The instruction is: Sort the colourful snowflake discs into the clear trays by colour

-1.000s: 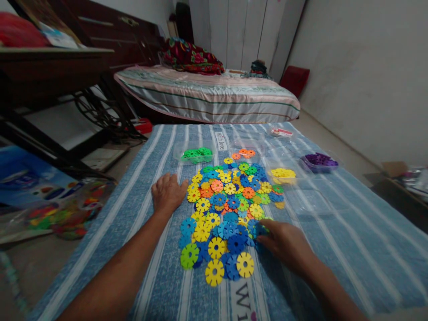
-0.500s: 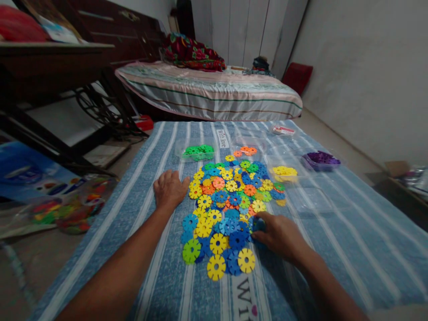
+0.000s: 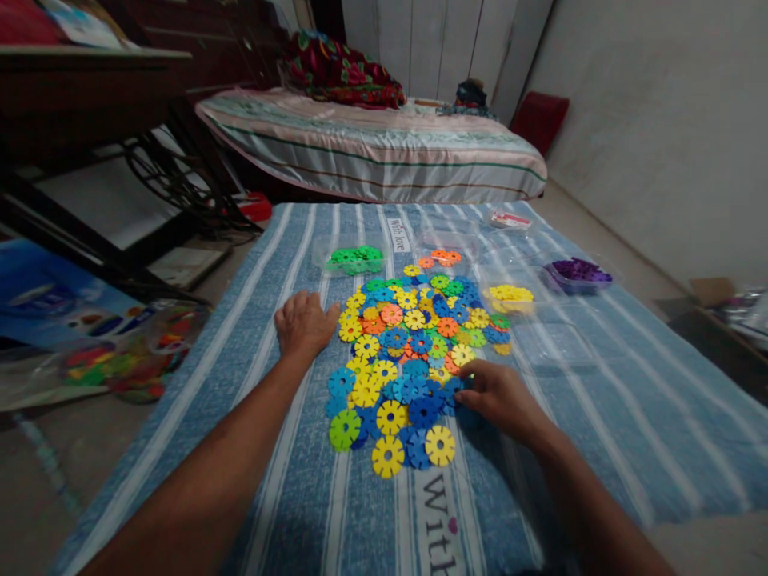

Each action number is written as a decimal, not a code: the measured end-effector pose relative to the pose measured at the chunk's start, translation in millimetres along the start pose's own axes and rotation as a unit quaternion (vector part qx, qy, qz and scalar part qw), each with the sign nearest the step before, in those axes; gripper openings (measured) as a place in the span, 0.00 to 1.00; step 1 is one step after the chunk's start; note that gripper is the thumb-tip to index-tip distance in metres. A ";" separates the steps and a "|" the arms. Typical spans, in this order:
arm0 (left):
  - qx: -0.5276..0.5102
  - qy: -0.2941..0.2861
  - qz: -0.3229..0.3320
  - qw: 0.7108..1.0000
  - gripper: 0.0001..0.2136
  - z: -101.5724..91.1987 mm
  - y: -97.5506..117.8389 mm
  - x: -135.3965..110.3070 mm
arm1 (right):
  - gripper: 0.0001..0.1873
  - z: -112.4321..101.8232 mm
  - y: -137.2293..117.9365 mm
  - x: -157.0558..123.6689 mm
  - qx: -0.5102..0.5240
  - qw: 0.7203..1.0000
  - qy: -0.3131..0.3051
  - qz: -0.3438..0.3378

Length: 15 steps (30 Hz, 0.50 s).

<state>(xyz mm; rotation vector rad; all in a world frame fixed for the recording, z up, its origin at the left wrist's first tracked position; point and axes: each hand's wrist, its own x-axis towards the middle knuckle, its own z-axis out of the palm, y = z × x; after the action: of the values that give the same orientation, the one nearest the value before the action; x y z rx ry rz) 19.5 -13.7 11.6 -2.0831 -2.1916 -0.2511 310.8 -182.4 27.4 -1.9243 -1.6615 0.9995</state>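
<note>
A spread pile of flat, notched plastic discs (image 3: 414, 319) in yellow, blue, green and orange lies on a striped blue cloth (image 3: 264, 488). Left of the pile, my left hand (image 3: 305, 324) rests palm down on the cloth, thumb apart from the fingers, holding nothing. My right hand (image 3: 501, 400) is at the pile's lower right edge, beside several blue discs (image 3: 450, 394). Its thumb and forefinger are apart, tips close to those discs; its other fingers are mostly hidden. Whether the fingertips touch a disc is hard to see.
Behind the pile stand clear tubs with green discs (image 3: 357, 258), orange discs (image 3: 446, 257), yellow discs (image 3: 510, 296) and purple discs (image 3: 577, 272). A clear lid (image 3: 555, 346) lies at right. Bags of coloured pieces (image 3: 135, 368) sit left, below the table; a bed (image 3: 372, 152) stands beyond.
The view has tilted down slightly, so the table edge and bed appear higher. Blue discs by my right hand have shifted a little; my left hand stays in place.
</note>
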 end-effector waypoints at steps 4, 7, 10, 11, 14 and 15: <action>-0.007 0.001 -0.003 1.000 0.24 -0.6 1.9 -1.1 | 0.06 0.1 4.6 2.5 0.079 0.997 -0.005 -0.018; -0.009 0.002 -0.005 1.000 0.24 0.8 1.9 -0.8 | 0.06 -0.7 2.4 1.9 0.149 0.988 -0.020 -0.031; -0.012 0.002 -0.006 1.000 0.25 3.0 1.1 0.1 | 0.11 -1.7 -3.9 -0.2 0.224 0.973 -0.054 -0.021; -0.012 0.001 -0.006 1.000 0.25 3.5 0.9 0.3 | 0.12 -1.8 -6.4 -1.1 0.238 0.969 -0.062 -0.015; -0.013 0.002 -0.009 1.000 0.25 3.6 0.8 0.6 | 0.13 -0.8 -12.6 -2.6 0.264 0.963 -0.055 -0.003; -0.014 0.001 -0.009 1.000 0.24 3.2 1.0 0.5 | 0.14 -0.1 -13.7 -2.5 0.274 0.961 -0.041 -0.002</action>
<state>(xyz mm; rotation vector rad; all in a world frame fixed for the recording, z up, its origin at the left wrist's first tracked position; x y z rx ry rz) 20.5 -12.6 8.6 -2.0785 -2.2185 -0.2862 301.5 -182.0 37.7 -1.5233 -1.2471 1.3784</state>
